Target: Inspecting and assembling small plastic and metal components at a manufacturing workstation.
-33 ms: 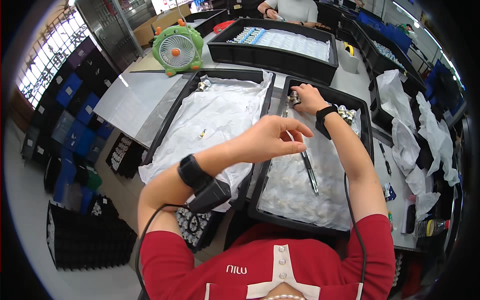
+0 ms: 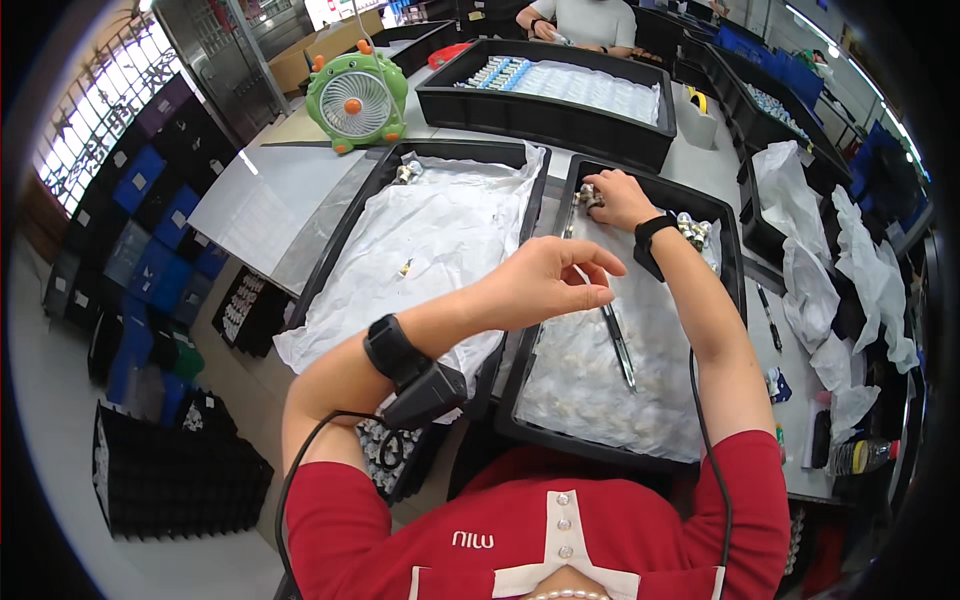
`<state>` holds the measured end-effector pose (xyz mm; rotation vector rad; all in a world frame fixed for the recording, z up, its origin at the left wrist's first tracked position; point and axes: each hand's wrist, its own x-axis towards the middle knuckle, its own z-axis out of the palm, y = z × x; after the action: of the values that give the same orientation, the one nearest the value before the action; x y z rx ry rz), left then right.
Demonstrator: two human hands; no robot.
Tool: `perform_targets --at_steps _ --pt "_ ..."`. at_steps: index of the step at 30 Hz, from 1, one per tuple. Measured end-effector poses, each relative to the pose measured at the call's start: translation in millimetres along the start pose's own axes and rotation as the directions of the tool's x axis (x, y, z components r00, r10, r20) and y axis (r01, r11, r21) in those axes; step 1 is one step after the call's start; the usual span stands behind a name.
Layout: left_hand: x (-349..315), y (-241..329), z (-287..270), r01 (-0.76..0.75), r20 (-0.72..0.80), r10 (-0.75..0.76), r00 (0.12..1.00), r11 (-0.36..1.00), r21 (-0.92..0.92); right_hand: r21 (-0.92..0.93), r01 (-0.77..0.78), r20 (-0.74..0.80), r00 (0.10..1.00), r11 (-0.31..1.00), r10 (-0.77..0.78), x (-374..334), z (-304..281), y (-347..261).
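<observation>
My left hand (image 2: 562, 280) hovers over the left edge of the right tray, fingers loosely curved, thumb and index fingertips apart, with nothing visible between them. My right hand (image 2: 620, 200) reaches into the far left corner of the black right tray (image 2: 728, 285), fingers closed around small metal fittings (image 2: 589, 195); its fingers hide part of them. More brass-and-silver fittings (image 2: 692, 230) lie to the right of that wrist. A pen (image 2: 620, 348) rests on the white paper lining of this tray, below my left hand.
Left of it, another paper-lined black tray (image 2: 325, 262) holds several fittings (image 2: 409, 170) in its far corner and one small piece (image 2: 406, 268) mid-paper. Behind stand a green fan (image 2: 357, 100) and a large black bin (image 2: 540, 122). A bottle (image 2: 862, 456) is at right; a co-worker (image 2: 590, 22) sits beyond.
My left forearm has shifted very slightly to the right. My right hand stays at the fittings in the tray's corner.
</observation>
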<state>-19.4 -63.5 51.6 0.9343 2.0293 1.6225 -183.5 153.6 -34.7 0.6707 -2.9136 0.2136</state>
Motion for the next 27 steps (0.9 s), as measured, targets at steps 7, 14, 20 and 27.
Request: perform_targets --at_steps 7,14,20,27 --pt "23.5 -29.2 20.3 0.122 -0.093 -0.144 0.985 0.969 -0.213 0.155 -0.005 -0.003 1.0 0.988 0.006 -4.8 19.1 21.9" --pt "24.3 -56.0 23.0 -0.015 -0.185 -0.035 0.982 0.964 -0.266 0.094 0.068 -0.136 0.989 0.993 -0.055 -7.9 7.5 8.2" --pt "20.9 -52.2 18.2 -0.134 -0.49 -0.104 0.865 0.895 -0.426 0.659 0.275 -0.332 0.941 0.7 -0.057 -69.0 -53.6 -44.3" --pt "16.6 -41.0 22.4 -0.142 -0.313 -0.071 0.947 0.782 -0.607 0.785 0.325 -0.338 0.938 0.527 -0.076 -114.9 -61.9 -81.1"
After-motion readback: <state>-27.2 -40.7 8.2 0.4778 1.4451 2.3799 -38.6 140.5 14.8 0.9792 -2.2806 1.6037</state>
